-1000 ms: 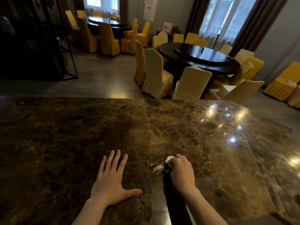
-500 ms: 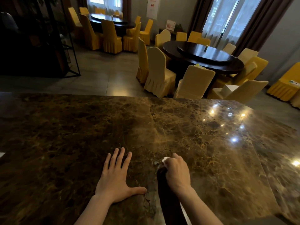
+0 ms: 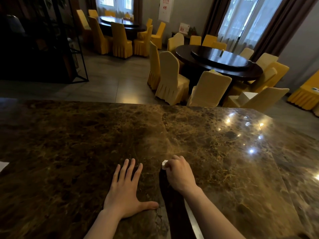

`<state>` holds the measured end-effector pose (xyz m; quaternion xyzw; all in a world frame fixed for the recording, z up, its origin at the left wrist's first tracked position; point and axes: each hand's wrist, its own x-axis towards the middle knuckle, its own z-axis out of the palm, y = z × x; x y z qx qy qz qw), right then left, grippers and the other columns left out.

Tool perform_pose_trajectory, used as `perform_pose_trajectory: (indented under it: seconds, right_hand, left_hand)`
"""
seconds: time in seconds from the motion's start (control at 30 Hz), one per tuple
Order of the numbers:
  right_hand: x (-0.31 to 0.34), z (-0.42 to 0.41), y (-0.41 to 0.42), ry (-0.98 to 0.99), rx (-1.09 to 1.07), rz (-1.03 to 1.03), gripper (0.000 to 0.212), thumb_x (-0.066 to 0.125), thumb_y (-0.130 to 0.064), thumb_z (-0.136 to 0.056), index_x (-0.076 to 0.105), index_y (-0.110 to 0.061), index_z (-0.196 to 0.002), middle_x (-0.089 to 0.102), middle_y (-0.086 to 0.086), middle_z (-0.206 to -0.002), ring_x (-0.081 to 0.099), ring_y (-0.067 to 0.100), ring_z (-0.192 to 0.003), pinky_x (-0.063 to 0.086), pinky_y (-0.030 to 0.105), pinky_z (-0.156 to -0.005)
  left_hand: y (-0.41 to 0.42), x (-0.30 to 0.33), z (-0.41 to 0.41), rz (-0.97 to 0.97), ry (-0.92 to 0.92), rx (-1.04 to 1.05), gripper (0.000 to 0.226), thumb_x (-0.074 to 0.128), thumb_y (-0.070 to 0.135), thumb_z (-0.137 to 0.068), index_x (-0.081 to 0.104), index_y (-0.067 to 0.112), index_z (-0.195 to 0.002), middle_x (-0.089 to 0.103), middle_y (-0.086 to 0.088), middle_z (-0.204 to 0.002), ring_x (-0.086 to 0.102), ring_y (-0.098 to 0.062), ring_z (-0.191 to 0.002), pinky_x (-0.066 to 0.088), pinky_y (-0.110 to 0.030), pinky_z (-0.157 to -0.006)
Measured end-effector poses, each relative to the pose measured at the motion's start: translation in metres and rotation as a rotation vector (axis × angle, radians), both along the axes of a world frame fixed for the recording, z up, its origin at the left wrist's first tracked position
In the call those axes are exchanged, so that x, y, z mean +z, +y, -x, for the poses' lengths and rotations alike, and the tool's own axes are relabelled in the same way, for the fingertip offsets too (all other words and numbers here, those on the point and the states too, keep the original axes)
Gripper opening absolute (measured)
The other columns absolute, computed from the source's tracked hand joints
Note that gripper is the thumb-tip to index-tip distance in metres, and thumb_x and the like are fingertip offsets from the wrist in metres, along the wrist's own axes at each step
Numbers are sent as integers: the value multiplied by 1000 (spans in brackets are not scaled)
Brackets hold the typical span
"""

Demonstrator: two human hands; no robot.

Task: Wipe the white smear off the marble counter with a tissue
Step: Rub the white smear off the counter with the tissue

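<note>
- Right hand (image 3: 180,174): fingers curled tight around a small crumpled white tissue (image 3: 164,164), pressed to the brown veined marble counter (image 3: 224,161).
- No white smear shows beside the fingertips; it may be hidden beneath them.
- Left hand (image 3: 125,192): flat, fingers spread, holding nothing.
- Risk: the small wad could merely spread residue, or shred under pressure.

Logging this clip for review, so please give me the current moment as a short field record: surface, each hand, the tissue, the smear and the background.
surface: dark brown veined marble counter, glossy, with light reflections at the right
left hand: flat on the counter, fingers spread, holding nothing
right hand: closed around a small white tissue, pressed to the counter
smear: no white mark visible beside the tissue; anything under the hand is hidden
background: round dark dining table ringed by yellow-covered chairs
</note>
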<state>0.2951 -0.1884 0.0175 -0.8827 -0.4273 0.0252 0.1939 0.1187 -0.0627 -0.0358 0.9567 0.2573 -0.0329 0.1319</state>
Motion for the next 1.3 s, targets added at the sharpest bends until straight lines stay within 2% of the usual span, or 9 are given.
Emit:
perform_pose_trajectory:
  seconds: [0.13,0.43,0.5,0.6,0.67,0.8,1.03,1.17,1.3]
  right_hand:
    - [-1,7,0,-67,50,-31,19,52,-29,-100,63,-18,-90,63,-3,-90,53,16,-87,42,27,-67]
    - [-3,7,-34,-71,292,95,24,57,-32,-98,71,-17,-86,65,-1,-91,54,17,-91,37,26,-70]
    - [5,4,-42,-33,337,166,21,61,-32,-95,72,-17,-85,67,0,-92,58,17,-90,42,28,-71]
    - [16,-9,-50,81,164,1,3,70,-19,-83,73,-17,-82,71,-3,-83,66,16,-82,53,35,-71]
    - [22,-20,-51,111,-38,-165,9,71,-8,-81,72,-17,-84,71,-5,-81,66,12,-78,56,36,-69]
    - [18,-23,-40,109,-141,-47,5,69,-14,-84,71,-13,-88,73,1,-88,68,21,-84,56,41,-72]
    - [-1,5,-33,-14,-113,-58,7,71,-23,-88,75,-20,-83,71,-4,-82,65,15,-80,47,27,-64]
    - [-2,12,-39,164,-17,-66,12,78,-18,-81,71,-26,-77,68,-12,-75,61,4,-74,44,18,-63]
    - [4,-20,-69,293,-166,-209,28,84,-2,-73,67,-24,-68,70,-12,-67,66,-2,-75,49,10,-62]
  left_hand:
    - [-1,1,-1,-27,25,-5,151,15,120,-47,-21,30,-162,-32,0,-170,-40,-22,-151,-14,-54,-129]
    - [0,1,0,-27,21,-11,150,17,120,-48,-22,31,-162,-32,1,-170,-38,-21,-152,-16,-52,-129]
    - [0,1,0,-19,9,-8,149,18,120,-48,-21,31,-162,-32,1,-170,-39,-21,-152,-18,-51,-128]
    - [0,1,0,-6,2,-5,149,20,120,-49,-22,33,-161,-32,3,-170,-40,-19,-151,-21,-50,-126]
    - [0,1,-1,-5,0,4,148,20,120,-48,-22,33,-161,-33,4,-169,-40,-19,-151,-20,-50,-127]
    - [0,2,0,-9,-5,1,148,20,119,-49,-20,33,-162,-32,3,-170,-40,-19,-151,-20,-50,-127]
    - [0,-1,0,-18,0,3,148,18,120,-49,-22,33,-162,-34,2,-169,-41,-19,-150,-18,-52,-128]
    - [1,0,0,-12,1,2,147,18,120,-49,-21,34,-162,-33,2,-169,-40,-19,-151,-18,-52,-128]
    - [1,-1,0,-6,0,5,148,20,120,-48,-23,34,-161,-34,3,-169,-40,-19,-151,-20,-50,-127]
